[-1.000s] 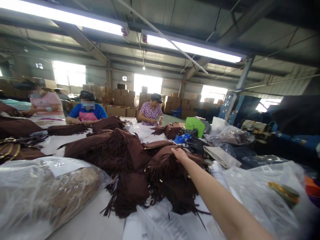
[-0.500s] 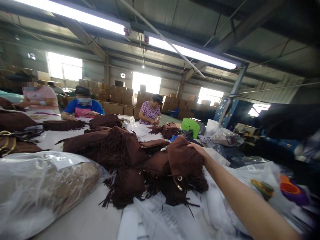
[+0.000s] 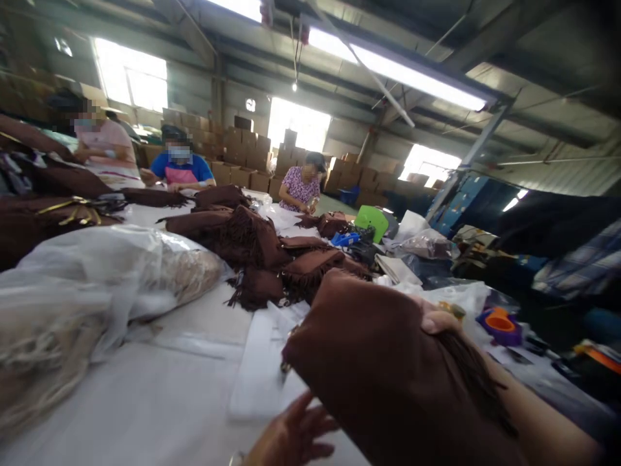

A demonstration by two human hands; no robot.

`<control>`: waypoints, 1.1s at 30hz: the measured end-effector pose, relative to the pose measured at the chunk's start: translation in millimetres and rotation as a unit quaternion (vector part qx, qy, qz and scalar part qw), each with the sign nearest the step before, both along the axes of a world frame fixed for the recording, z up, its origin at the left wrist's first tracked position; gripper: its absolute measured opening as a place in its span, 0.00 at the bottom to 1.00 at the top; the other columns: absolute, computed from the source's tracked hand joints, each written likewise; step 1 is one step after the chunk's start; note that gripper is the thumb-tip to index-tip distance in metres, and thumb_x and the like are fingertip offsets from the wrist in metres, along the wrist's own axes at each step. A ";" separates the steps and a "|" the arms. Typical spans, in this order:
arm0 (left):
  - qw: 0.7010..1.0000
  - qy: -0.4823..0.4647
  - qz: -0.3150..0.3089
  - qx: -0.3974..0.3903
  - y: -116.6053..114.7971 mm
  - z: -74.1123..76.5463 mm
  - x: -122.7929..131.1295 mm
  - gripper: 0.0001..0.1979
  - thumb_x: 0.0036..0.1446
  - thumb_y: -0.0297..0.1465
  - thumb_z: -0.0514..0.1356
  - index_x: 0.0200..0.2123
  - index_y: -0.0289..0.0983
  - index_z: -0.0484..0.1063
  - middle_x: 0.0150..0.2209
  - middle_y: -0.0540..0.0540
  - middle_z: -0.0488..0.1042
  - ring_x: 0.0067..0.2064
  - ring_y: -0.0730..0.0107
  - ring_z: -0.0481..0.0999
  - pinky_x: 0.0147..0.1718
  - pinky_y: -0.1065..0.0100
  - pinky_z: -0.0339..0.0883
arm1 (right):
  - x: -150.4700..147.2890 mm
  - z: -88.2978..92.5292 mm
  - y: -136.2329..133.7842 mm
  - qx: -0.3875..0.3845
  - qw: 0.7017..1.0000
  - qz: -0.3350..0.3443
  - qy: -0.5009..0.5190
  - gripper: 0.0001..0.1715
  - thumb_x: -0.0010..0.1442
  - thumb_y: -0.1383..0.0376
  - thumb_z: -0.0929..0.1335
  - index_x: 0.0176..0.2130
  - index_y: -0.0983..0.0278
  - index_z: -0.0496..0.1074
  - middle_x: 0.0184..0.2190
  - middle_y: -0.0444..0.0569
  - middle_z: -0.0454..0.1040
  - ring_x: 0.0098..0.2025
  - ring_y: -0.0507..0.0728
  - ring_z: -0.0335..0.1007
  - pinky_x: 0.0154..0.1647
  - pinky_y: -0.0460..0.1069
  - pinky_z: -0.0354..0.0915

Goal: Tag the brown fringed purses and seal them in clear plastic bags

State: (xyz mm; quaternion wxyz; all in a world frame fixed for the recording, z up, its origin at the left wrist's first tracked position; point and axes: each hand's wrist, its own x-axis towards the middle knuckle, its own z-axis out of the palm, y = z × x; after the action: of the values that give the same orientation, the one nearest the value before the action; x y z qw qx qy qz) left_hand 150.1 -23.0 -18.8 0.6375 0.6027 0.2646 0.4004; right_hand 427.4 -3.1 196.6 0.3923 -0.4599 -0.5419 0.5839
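Tall stacks of brown boxes (image 3: 245,149) stand at the back of a big room, under a long bright light (image 3: 412,71). Three people sit or stand at the far side of a white table (image 3: 165,382): one in pink (image 3: 109,145), one in blue (image 3: 196,169), one in a purple top with spots (image 3: 295,184). Close by, the right hand (image 3: 439,320) grips a dark brown bag (image 3: 369,362) by its edge, thumb on top. This bag is up in front, at the near side of the table, with strings hanging by the arm. The left hand (image 3: 298,430) is open, fingers spread, next to the bag's lower edge; it is blurry, so I can't tell if they touch. Behind is a heap of brown bags (image 3: 237,233). To the left lies a big see-through plastic bag (image 3: 101,278).
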 end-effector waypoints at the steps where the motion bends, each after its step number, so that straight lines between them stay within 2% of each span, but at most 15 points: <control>1: 0.994 -0.082 -0.003 -0.066 -7.6 9.1 0.4 0.32 0.60 0.55 0.44 0.54 0.38 0.65 0.51 0.38 0.72 0.51 0.53 0.73 0.44 0.49 0.70 | -5.1 -6.6 -9.8 -0.041 0.999 0.033 -0.009 0.21 0.40 0.55 0.70 0.34 0.64 0.74 0.30 0.51 0.76 0.33 0.62 0.74 0.37 0.55 0.68; 3: 0.977 -0.156 0.031 -0.142 -19.8 21.0 -3.3 0.30 0.62 0.53 0.41 0.57 0.42 0.62 0.55 0.42 0.69 0.54 0.53 0.70 0.47 0.50 0.68 | -9.1 -24.0 -23.1 -0.098 0.989 0.095 -0.059 0.23 0.45 0.57 0.70 0.40 0.65 0.74 0.36 0.51 0.77 0.39 0.62 0.74 0.42 0.55 0.68; 5: 0.966 -0.171 0.070 -0.182 -29.8 20.7 -12.3 0.24 0.64 0.47 0.46 0.57 0.42 0.62 0.55 0.43 0.69 0.54 0.56 0.70 0.49 0.53 0.67 | -6.1 -49.4 -30.5 -0.085 0.977 0.115 -0.160 0.25 0.50 0.57 0.69 0.47 0.64 0.72 0.44 0.52 0.75 0.47 0.63 0.71 0.50 0.56 0.64; 7: 0.961 -0.152 0.096 -0.209 -40.5 8.4 -23.0 0.21 0.61 0.42 0.55 0.54 0.38 0.65 0.52 0.42 0.72 0.51 0.56 0.73 0.49 0.55 0.68 | -4.2 -84.0 -38.0 -0.019 0.949 0.053 -0.310 0.27 0.54 0.57 0.67 0.52 0.63 0.70 0.50 0.54 0.73 0.53 0.65 0.66 0.57 0.61 0.58; 9: 0.966 -0.089 0.125 -0.208 -52.5 -10.3 -30.8 0.22 0.56 0.40 0.61 0.51 0.36 0.67 0.49 0.41 0.74 0.47 0.56 0.74 0.45 0.58 0.70 | -13.3 -124.2 -51.6 0.063 0.896 -0.036 -0.439 0.30 0.56 0.56 0.66 0.56 0.62 0.66 0.55 0.56 0.68 0.59 0.68 0.60 0.61 0.64 0.52; 11: 0.967 -0.040 0.153 -0.201 -63.7 -27.7 -33.9 0.25 0.53 0.40 0.63 0.52 0.36 0.67 0.49 0.40 0.74 0.47 0.56 0.74 0.45 0.59 0.71 | -37.8 -164.5 -72.3 0.129 0.862 -0.048 -0.488 0.37 0.55 0.55 0.67 0.61 0.61 0.59 0.60 0.56 0.61 0.64 0.67 0.51 0.63 0.65 0.48; 14: 0.977 -0.031 0.150 -0.150 -73.2 -42.7 -33.9 0.26 0.54 0.37 0.62 0.56 0.36 0.64 0.53 0.39 0.70 0.52 0.55 0.71 0.54 0.57 0.63 | -91.0 -215.3 -103.0 0.189 0.855 0.053 -0.480 0.55 0.48 0.57 0.72 0.66 0.57 0.44 0.66 0.50 0.48 0.67 0.66 0.39 0.64 0.64 0.49; 16: 0.982 -0.034 0.141 -0.121 -74.1 -46.6 -35.2 0.26 0.56 0.35 0.60 0.58 0.36 0.61 0.56 0.39 0.67 0.56 0.56 0.67 0.58 0.56 0.58 | -120.1 -238.5 -112.2 0.230 0.837 0.054 -0.494 0.55 0.48 0.67 0.70 0.67 0.55 0.41 0.67 0.50 0.44 0.68 0.66 0.38 0.63 0.64 0.50; 18: 0.983 -0.033 0.127 -0.130 -73.9 -48.9 -40.3 0.27 0.57 0.35 0.59 0.59 0.35 0.60 0.56 0.39 0.67 0.56 0.56 0.68 0.57 0.55 0.60 | -133.5 -250.8 -112.1 0.277 0.822 0.029 -0.497 0.49 0.51 0.76 0.63 0.66 0.55 0.42 0.66 0.50 0.47 0.67 0.62 0.43 0.63 0.63 0.53; 20: 0.986 -0.003 0.096 -0.138 -77.2 -50.3 -51.1 0.26 0.58 0.36 0.58 0.58 0.36 0.61 0.54 0.40 0.70 0.53 0.56 0.70 0.54 0.55 0.63 | -132.0 -254.3 -109.4 0.318 0.813 0.018 -0.487 0.45 0.53 0.80 0.57 0.66 0.56 0.47 0.65 0.50 0.53 0.66 0.59 0.47 0.62 0.61 0.56; 24: 0.979 0.184 0.039 -0.078 -103.0 -51.9 -89.8 0.15 0.59 0.36 0.56 0.47 0.41 0.73 0.48 0.46 0.75 0.50 0.58 0.73 0.53 0.60 0.64 | -114.8 -259.1 -118.0 0.342 0.801 0.057 -0.489 0.41 0.55 0.81 0.54 0.64 0.57 0.53 0.63 0.48 0.57 0.66 0.57 0.47 0.62 0.60 0.57; 26: 0.960 0.264 0.066 -0.060 -120.4 -54.0 -113.1 0.13 0.60 0.37 0.55 0.44 0.42 0.75 0.40 0.48 0.78 0.43 0.62 0.76 0.48 0.64 0.68 | -110.4 -267.9 -128.1 0.344 0.793 0.074 -0.497 0.42 0.54 0.82 0.54 0.63 0.56 0.54 0.63 0.47 0.57 0.66 0.56 0.47 0.61 0.60 0.58; 28: 0.942 0.307 0.135 -0.022 -132.8 -58.5 -134.1 0.14 0.62 0.38 0.53 0.46 0.43 0.73 0.34 0.50 0.77 0.37 0.66 0.76 0.42 0.68 0.70 | -108.7 -278.0 -136.9 0.347 0.790 0.071 -0.500 0.42 0.54 0.82 0.53 0.63 0.56 0.55 0.63 0.47 0.57 0.66 0.57 0.46 0.61 0.60 0.58; 30: 0.915 0.341 0.201 0.073 -135.7 -64.9 -149.6 0.14 0.63 0.36 0.52 0.50 0.42 0.70 0.37 0.48 0.76 0.40 0.66 0.75 0.44 0.66 0.68 | -108.2 -283.9 -141.9 0.346 0.796 0.054 -0.494 0.41 0.55 0.82 0.53 0.62 0.57 0.56 0.63 0.47 0.56 0.66 0.56 0.45 0.62 0.61 0.56; 33: 0.843 0.423 0.239 0.233 -123.8 -74.3 -159.0 0.17 0.60 0.33 0.55 0.53 0.39 0.66 0.49 0.42 0.71 0.52 0.58 0.68 0.53 0.56 0.61 | -112.9 -277.6 -144.7 0.339 0.809 0.040 -0.478 0.39 0.56 0.81 0.52 0.61 0.57 0.58 0.64 0.48 0.55 0.66 0.57 0.45 0.63 0.62 0.54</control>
State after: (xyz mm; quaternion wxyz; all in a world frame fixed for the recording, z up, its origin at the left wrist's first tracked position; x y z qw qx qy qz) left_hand -8.9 -146.8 -93.1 0.1895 0.7622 0.5433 0.2966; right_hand 314.5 -147.8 -81.1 0.1913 -0.4960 -0.8427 0.0848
